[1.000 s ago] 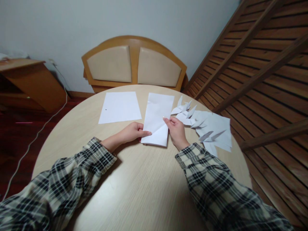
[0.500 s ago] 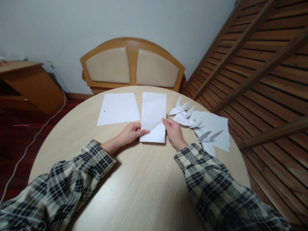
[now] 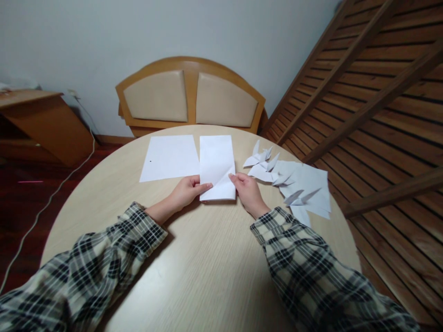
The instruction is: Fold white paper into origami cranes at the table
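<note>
Between my two hands is a white sheet of paper (image 3: 217,154), folded into a tall narrow rectangle, with a slanting crease or edge across its lower part. My left hand (image 3: 187,191) grips its lower left edge, thumb on top and fingers hidden underneath. On the opposite edge, my right hand (image 3: 248,191) pinches the paper between thumb and fingers. The near edge looks slightly raised off the table. Right of my right hand lie several folded paper cranes (image 3: 263,166), partly over flat white paper (image 3: 314,184).
A flat white sheet (image 3: 169,157) with a small dark dot lies at the table's far left. The round wooden table (image 3: 194,276) stands before a padded wooden headboard (image 3: 155,94). Slatted wood (image 3: 380,92) rises at right; a cable (image 3: 51,198) crosses the floor at left.
Both hands have shifted the folded paper slightly to the left, and its near edge sits a little farther from me. The cranes and the flat sheet have stayed put.
</note>
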A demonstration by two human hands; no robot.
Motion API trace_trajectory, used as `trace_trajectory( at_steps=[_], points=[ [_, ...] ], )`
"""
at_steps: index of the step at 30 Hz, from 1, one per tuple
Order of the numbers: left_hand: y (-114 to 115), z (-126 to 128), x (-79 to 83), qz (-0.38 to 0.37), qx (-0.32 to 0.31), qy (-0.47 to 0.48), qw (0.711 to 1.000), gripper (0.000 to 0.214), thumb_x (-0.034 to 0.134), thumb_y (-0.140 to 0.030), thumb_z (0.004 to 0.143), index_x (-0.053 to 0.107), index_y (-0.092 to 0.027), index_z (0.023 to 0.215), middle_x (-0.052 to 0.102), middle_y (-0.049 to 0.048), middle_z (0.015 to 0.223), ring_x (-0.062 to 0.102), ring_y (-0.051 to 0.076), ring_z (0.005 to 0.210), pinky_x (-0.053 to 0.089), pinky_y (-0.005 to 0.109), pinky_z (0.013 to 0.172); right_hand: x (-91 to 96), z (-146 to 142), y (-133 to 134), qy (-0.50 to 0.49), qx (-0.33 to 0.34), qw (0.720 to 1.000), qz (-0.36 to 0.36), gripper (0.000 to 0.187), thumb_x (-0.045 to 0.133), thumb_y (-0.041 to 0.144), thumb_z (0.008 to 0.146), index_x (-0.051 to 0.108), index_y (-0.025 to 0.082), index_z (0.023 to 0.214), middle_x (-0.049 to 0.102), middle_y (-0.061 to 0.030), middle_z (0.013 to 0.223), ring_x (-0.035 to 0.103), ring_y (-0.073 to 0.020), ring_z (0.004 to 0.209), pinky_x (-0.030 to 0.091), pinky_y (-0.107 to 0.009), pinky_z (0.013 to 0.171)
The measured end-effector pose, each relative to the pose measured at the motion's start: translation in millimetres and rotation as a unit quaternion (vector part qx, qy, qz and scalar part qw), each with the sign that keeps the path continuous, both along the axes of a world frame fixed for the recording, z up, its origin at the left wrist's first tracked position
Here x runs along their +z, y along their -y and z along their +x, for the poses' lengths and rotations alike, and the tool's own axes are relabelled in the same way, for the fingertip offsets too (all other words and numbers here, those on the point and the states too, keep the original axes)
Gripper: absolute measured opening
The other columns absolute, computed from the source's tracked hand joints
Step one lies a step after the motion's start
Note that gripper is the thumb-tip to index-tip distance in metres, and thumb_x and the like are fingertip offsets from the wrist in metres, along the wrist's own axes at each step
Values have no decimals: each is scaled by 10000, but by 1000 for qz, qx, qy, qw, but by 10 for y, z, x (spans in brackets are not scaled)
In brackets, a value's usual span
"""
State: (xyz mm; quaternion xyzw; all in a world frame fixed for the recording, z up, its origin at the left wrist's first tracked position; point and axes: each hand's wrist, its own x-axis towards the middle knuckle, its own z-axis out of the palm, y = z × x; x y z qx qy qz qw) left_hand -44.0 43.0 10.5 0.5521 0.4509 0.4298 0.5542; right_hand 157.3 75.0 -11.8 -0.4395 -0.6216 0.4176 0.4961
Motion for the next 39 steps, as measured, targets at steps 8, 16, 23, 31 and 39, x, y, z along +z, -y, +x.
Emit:
trace_trajectory(
  at_steps=[8,16,23,31,39],
  points=[
    [17,12,37,21,36,-26,999,238,696,-344,742,601,-130,700,579,6,600,464,92,502,357,222,467,-31,1,-25,-47,40,996,-70,392,651,576,780,592,194,710,515,27,605,465,-117,549,371,-240,504],
    [29,11,102,70,82,-69,992,243,693,-330,723,559,-156,619,512,-27,533,413,88,496,323,215,461,-22,-19,-24,-60,42,993,-96,388,707,559,729,618,184,677,538,20,603,485,-111,537,402,-245,491],
    [-4,-3,53,76,105,-71,989,254,678,-294,758,537,-163,592,494,-38,516,400,84,475,295,214,443,50,-42,6,-79,59,984,-146,367,734,535,709,621,186,702,608,-6,587,590,-136,517,498,-258,461],
    [13,11,104,56,127,-65,988,252,651,-237,781,528,-170,572,487,-41,477,399,84,445,298,214,435,63,-33,4,-87,64,979,-173,291,775,427,716,641,170,739,650,-11,548,613,-109,460,497,-196,418],
    [-18,-9,73,75,136,-68,985,274,672,-298,759,508,-175,578,483,-46,494,400,83,456,299,210,439,67,-22,16,-86,80,981,-154,360,785,476,684,604,167,721,668,-8,577,619,-102,490,494,-191,456]
  ],
)
